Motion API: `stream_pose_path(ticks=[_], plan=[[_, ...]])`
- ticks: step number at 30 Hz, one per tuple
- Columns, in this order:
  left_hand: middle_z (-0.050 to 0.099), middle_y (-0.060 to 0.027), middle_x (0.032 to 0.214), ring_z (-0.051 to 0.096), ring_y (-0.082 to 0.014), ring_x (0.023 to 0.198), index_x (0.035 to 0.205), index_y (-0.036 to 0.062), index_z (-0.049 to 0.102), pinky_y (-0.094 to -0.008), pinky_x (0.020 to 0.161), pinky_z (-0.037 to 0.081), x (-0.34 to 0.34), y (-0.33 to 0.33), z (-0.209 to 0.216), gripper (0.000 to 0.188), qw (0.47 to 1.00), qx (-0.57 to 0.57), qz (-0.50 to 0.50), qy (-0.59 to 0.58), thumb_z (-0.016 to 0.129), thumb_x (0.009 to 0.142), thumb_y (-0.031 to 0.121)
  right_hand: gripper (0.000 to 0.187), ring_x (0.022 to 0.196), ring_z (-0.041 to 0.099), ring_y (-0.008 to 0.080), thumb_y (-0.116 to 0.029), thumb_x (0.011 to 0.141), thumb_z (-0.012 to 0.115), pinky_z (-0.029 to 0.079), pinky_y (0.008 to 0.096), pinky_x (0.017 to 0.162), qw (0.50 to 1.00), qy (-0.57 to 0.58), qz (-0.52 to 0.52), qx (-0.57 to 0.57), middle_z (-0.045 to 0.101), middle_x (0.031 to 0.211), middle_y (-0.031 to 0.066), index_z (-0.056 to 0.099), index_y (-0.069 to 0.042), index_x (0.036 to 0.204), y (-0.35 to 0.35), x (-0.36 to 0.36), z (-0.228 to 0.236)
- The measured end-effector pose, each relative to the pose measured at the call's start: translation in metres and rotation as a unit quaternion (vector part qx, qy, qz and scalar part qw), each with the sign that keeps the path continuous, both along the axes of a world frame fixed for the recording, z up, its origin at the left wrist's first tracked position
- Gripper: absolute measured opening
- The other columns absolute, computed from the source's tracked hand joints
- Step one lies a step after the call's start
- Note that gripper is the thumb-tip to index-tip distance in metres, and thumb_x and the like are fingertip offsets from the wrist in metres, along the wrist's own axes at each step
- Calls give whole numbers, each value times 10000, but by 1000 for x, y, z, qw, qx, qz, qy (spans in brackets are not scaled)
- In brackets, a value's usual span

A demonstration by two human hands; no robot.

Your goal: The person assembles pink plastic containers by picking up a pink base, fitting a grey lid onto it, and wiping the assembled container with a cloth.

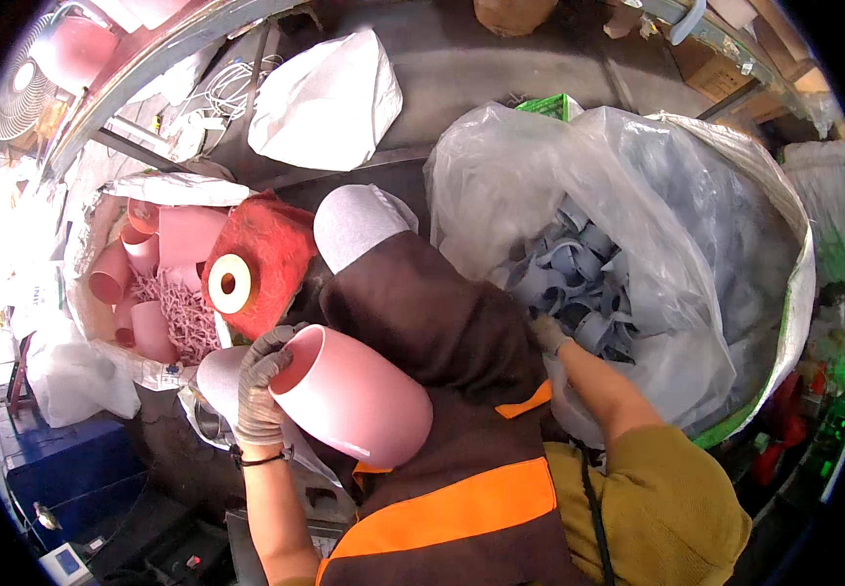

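My left hand (264, 386), in a grey glove, grips the rim of a large pink cup-shaped shell (359, 400). The shell lies tilted across my lap, its open mouth toward that hand. My right hand (547, 335), also gloved, is at the near left edge of a heap of curved blue-grey pieces (578, 273). Those pieces lie inside a clear plastic liner (676, 234) within a big white sack. The fingers of that hand are too indistinct to show whether they hold anything. A red block with a pale ring (230, 283) stands beyond my left hand.
On the left, a white sack (85, 230) holds several pink shells and thin pink scraps. A folded white sack (329, 103) lies on the floor ahead. A blue box (61, 469) stands at the lower left, and a fan (22, 83) at the upper left.
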State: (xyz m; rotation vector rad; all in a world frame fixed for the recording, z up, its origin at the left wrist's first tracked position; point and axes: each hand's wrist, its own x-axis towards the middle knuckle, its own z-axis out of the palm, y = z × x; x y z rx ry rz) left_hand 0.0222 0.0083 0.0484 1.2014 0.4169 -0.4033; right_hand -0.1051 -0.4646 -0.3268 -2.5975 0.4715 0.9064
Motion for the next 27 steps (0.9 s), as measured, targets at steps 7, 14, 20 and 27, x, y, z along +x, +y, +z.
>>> stream_pose_path(ticks=[7,14,20,27], plan=[[653,-152,1122,620,-243,1033,1039,-9,640,-348,943,490,2,8,-22,293,996,-75,35,18,614,761,79,297,1013,661,297,-145,879,565,526,390,853,954,26,292,-58,681,1111,138,635,-114,1166,-15,83,77],[616,-194,1175,570,-281,1145,1036,-21,620,-368,1025,429,-11,16,-44,254,980,-130,9,-150,562,834,121,350,882,639,294,-160,894,514,489,425,700,970,-30,177,-166,657,995,132,539,-125,1241,22,90,74],[617,-171,1178,584,-235,1098,1065,-21,621,-346,1009,434,-2,13,-31,290,984,-139,-18,-108,578,831,145,611,1194,513,249,-317,895,605,421,358,1018,807,-329,-200,448,475,1370,145,401,-18,1387,54,147,300],[591,-127,1191,608,-185,992,1161,-26,586,-302,923,478,2,19,-10,452,998,-35,-11,-48,487,731,74,623,1150,543,216,-426,916,575,417,337,1013,814,-82,-110,564,565,1268,135,468,16,1341,110,191,365]])
